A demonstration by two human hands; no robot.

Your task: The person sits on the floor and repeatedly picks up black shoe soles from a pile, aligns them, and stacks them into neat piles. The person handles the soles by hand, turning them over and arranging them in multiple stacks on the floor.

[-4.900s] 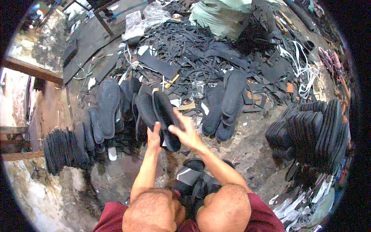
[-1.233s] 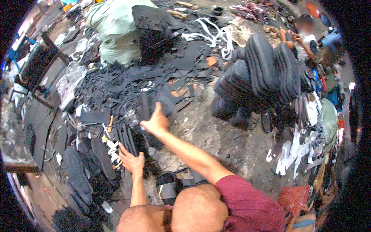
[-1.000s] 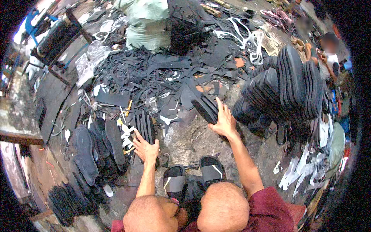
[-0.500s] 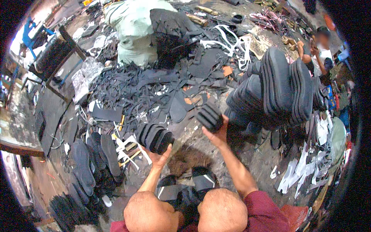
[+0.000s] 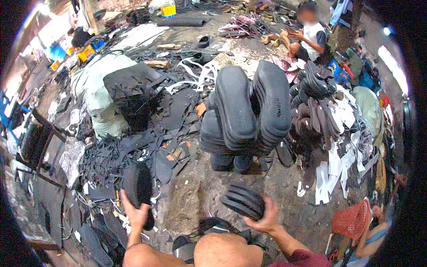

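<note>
My left hand grips a bundle of black shoe soles, which stands lengthwise above a litter of offcuts. The thumb shows on the right of the bundle and the rest of the fingers are partly behind it. My right hand is wrapped round the right end of another stack of black soles, tilted over the bare floor in front of my knees. The two bundles are apart. Beyond them rises a tall pile of black soles, touched by neither hand.
Black strips and offcuts heap at the left, by a pale green sack. Loose soles lie near my left knee. White strips lie at the right. A person with a red basket is at lower right; another person sits far off.
The view has swung right and up, so the tall pile sits nearer the middle. My hands are farther apart, and the soles in the left one have turned lengthwise.
</note>
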